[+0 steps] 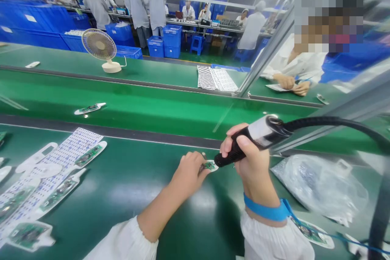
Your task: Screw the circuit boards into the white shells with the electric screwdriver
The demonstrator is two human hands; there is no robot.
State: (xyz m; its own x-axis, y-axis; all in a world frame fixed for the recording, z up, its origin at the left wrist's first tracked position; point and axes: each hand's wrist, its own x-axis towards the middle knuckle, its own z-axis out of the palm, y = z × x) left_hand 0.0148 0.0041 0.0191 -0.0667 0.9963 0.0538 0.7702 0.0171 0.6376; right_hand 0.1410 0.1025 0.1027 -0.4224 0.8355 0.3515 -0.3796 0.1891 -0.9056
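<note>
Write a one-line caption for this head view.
Left hand steadies a small circuit board as the right hand holds a corded tool to it.

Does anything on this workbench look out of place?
A few things look slightly odd. A crumpled plastic bag sprawls beside the right hand. A lone circuit board lies askew, apart from the others. A small fan also stands on the far green bench surface, an unexpected item there.
</note>
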